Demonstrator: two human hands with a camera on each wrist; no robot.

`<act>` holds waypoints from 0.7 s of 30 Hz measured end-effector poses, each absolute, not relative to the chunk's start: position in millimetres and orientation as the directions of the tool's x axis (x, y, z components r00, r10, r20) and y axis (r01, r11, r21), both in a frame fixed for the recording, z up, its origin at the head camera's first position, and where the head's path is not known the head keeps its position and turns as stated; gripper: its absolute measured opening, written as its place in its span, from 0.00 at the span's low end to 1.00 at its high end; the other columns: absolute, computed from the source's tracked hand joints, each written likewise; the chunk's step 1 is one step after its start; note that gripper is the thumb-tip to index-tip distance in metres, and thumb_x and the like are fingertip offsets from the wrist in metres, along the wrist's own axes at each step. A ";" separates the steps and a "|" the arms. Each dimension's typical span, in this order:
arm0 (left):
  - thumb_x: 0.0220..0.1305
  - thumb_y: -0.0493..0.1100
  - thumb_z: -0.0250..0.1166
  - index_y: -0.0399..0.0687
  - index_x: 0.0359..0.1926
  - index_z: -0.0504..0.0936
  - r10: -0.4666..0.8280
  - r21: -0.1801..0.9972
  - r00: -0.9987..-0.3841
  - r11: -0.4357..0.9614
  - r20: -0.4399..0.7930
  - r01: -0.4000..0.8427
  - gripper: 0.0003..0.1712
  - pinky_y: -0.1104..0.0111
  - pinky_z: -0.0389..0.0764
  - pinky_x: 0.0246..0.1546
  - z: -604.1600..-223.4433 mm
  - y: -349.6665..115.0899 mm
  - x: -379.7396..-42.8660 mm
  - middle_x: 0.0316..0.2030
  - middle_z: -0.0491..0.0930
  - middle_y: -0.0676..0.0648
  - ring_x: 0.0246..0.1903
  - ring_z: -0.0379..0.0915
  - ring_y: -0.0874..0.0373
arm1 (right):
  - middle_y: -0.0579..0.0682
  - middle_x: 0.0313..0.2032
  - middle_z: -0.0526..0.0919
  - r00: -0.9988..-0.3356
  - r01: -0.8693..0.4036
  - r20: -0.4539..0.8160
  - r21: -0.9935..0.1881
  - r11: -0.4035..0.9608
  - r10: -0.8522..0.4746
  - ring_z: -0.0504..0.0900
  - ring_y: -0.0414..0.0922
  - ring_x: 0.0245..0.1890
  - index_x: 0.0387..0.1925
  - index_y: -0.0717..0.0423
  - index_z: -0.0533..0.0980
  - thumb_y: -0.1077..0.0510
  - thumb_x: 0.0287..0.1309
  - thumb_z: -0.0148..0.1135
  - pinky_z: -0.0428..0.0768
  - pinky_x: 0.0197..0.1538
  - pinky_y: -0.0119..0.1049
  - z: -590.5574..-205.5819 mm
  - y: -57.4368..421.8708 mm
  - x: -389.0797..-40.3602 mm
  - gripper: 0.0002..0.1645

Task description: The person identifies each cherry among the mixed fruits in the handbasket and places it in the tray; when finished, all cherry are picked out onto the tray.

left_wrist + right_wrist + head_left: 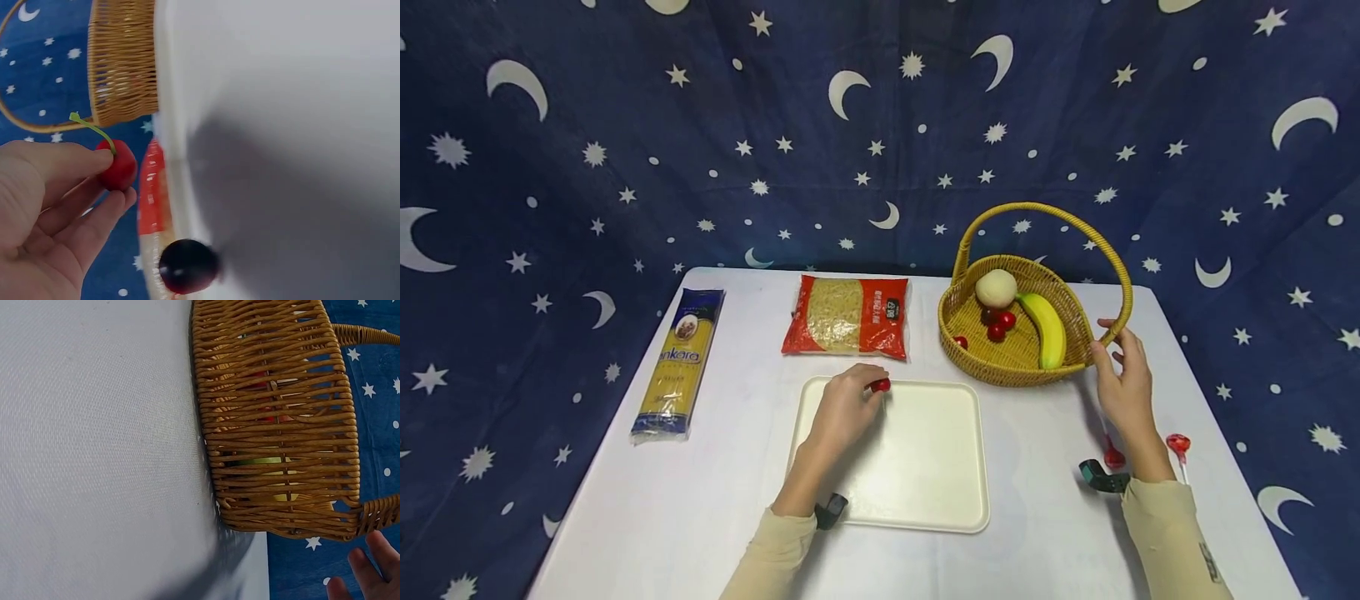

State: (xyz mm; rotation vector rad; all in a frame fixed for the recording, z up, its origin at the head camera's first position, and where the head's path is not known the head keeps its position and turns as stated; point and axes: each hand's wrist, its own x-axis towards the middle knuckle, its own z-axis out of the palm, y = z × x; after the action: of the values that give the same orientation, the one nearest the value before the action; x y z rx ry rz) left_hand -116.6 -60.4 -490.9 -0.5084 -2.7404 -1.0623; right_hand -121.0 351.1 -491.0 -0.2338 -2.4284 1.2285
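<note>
My left hand (842, 412) pinches a red cherry (122, 167) with a green stem between thumb and fingers, above the far edge of a cream tray (925, 458). A dark cherry (187, 266) shows below that hand in the left wrist view; in the head view it is hidden. At the right end of a wicker basket (1000, 375), my right hand (1126, 387) holds the base of the handle, thumb in front and a finger behind. Inside the basket are a banana (1047, 329), a pale round item (997, 289) and several cherries (997, 332).
Behind the tray lies a red pasta bag (846, 317). A long spaghetti pack (677, 367) rests on the left of the white table (647, 517). Two red lollipops, one left of the right wrist (1113, 456) and another beyond it (1178, 443), lie at the right.
</note>
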 end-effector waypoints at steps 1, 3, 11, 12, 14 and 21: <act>0.61 0.30 0.74 0.39 0.51 0.91 0.262 0.613 -0.932 0.702 0.251 0.363 0.16 0.58 0.89 0.55 -494.7 -60.0 -115.5 0.51 0.91 0.42 0.53 0.89 0.47 | 0.61 0.73 0.71 -0.903 -0.031 0.278 -0.802 0.596 0.328 0.67 0.60 0.78 0.73 0.55 0.69 0.54 0.82 0.52 0.66 0.76 0.68 -491.2 351.0 -120.5 0.25; 0.61 0.30 0.74 0.39 0.49 0.91 0.286 0.587 -0.931 0.723 0.227 0.366 0.14 0.58 0.89 0.53 -501.6 -59.1 -113.7 0.50 0.91 0.42 0.51 0.90 0.46 | 0.61 0.73 0.71 -0.902 -0.027 0.274 -0.805 0.593 0.332 0.67 0.59 0.78 0.73 0.54 0.70 0.54 0.82 0.52 0.67 0.76 0.67 -491.5 351.0 -119.8 0.25; 0.62 0.30 0.74 0.41 0.44 0.91 0.312 0.520 -0.922 0.762 0.228 0.387 0.09 0.60 0.90 0.43 -513.8 -59.4 -109.0 0.44 0.91 0.44 0.44 0.90 0.49 | 0.62 0.73 0.71 -0.904 -0.029 0.274 -0.805 0.592 0.329 0.66 0.60 0.78 0.74 0.52 0.70 0.53 0.82 0.53 0.66 0.77 0.67 -490.6 350.6 -120.2 0.25; 0.63 0.30 0.74 0.41 0.44 0.91 0.308 0.525 -0.924 0.760 0.227 0.383 0.10 0.60 0.90 0.43 -513.5 -59.7 -108.7 0.44 0.91 0.44 0.44 0.90 0.49 | 0.62 0.73 0.71 -0.903 -0.026 0.273 -0.805 0.592 0.331 0.66 0.60 0.78 0.74 0.52 0.70 0.53 0.82 0.53 0.66 0.77 0.67 -490.6 350.6 -119.8 0.25; 0.63 0.30 0.73 0.41 0.45 0.91 0.306 0.534 -0.925 0.755 0.226 0.381 0.10 0.60 0.90 0.44 -512.3 -59.9 -109.0 0.45 0.91 0.44 0.44 0.90 0.50 | 0.62 0.73 0.71 -0.902 -0.022 0.271 -0.806 0.591 0.336 0.66 0.59 0.78 0.73 0.52 0.70 0.54 0.82 0.53 0.66 0.77 0.67 -490.4 350.7 -119.7 0.25; 0.61 0.29 0.74 0.41 0.50 0.90 0.304 0.534 -0.928 0.758 0.217 0.374 0.16 0.59 0.90 0.48 -507.6 -61.2 -109.1 0.51 0.91 0.43 0.49 0.90 0.48 | 0.61 0.73 0.71 -0.901 -0.019 0.269 -0.807 0.590 0.340 0.67 0.58 0.78 0.74 0.51 0.71 0.53 0.81 0.53 0.66 0.77 0.66 -491.3 351.4 -120.2 0.25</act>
State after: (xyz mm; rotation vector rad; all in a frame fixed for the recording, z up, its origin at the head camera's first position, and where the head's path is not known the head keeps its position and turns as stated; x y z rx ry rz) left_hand -109.1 -61.2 -507.6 -0.5481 -2.8347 -0.8988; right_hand -120.2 351.4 -491.3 -0.2585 -2.4241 1.2377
